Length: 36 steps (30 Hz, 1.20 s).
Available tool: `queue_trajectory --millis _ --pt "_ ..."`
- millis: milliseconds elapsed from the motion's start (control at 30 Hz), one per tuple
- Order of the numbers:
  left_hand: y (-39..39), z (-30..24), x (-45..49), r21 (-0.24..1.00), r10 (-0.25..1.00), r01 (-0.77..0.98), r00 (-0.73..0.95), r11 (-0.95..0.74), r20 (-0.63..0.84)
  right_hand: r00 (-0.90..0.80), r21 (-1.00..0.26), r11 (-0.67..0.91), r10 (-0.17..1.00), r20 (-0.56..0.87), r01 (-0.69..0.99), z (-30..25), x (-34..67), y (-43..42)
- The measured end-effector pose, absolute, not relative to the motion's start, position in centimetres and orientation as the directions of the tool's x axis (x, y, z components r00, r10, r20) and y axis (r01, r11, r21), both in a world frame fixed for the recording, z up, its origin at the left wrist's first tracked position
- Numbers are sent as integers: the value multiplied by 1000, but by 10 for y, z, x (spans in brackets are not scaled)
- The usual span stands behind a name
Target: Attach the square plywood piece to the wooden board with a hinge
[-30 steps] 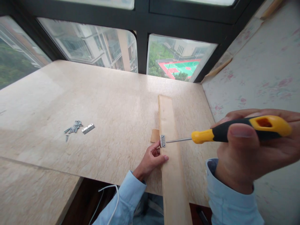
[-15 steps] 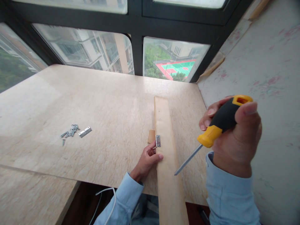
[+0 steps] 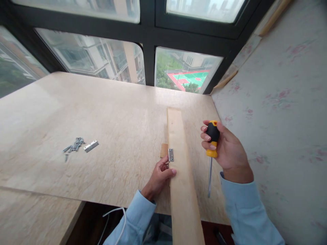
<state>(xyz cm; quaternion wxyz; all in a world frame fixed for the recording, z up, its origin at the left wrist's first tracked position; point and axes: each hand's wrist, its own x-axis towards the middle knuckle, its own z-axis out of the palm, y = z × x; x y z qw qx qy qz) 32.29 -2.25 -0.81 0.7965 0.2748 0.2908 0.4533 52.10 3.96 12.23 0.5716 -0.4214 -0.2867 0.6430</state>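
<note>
My left hand (image 3: 159,177) grips the left edge of a long pale wooden board (image 3: 182,190), thumb on top and fingers at its side. Just above the thumb, a small metal hinge (image 3: 171,155) sits on the board's left edge, close to my fingertips. To the right of the board, my right hand (image 3: 227,149) is wrapped around the black and yellow handle of a screwdriver (image 3: 212,137). The screwdriver's shaft points down, its tip apart from the board and the hinge. A small brown piece (image 3: 164,150) lies against the board's left side.
On the left of the marble-patterned sill (image 3: 122,136) lie several screws and hinges (image 3: 75,145), with another hinge (image 3: 91,146) beside them. A dark window frame (image 3: 150,64) borders the back, and a floral-papered wall (image 3: 281,112) rises on the right. A white cable (image 3: 124,211) hangs near my left sleeve.
My right hand with the screwdriver has moved away from the camera and to the left, and the shaft has swung to near vertical. My left hand keeps its hold on the board.
</note>
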Motion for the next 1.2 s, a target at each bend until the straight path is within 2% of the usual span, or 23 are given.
queue_trajectory --millis 200,300,400,667,800,967,1100,1200 --pt "-23 -6 323 691 876 -565 428 451 -222 43 -848 -334 922 -384 -411 90 550 32" --pt "-23 -4 323 675 875 -578 426 458 -229 81 -891 -327 926 -368 -314 72 560 35" --pt "-23 -3 323 657 878 -596 411 462 -245 170 -939 -322 925 -340 -124 52 561 41" --pt "-24 0 321 653 890 -613 387 444 -242 275 -940 -299 929 -247 166 9 548 46" --pt "-24 -2 321 654 884 -607 406 451 -233 300 -856 -294 938 -173 426 2 546 50" --pt "-24 -3 322 650 873 -600 430 466 -229 265 -647 -224 964 -35 729 6 542 54" --pt "-25 -3 322 649 872 -600 432 468 -229 227 -489 -200 974 -3 849 8 536 51" --pt "-25 -2 321 646 867 -596 443 476 -229 220 -417 -199 976 2 887 7 532 47"
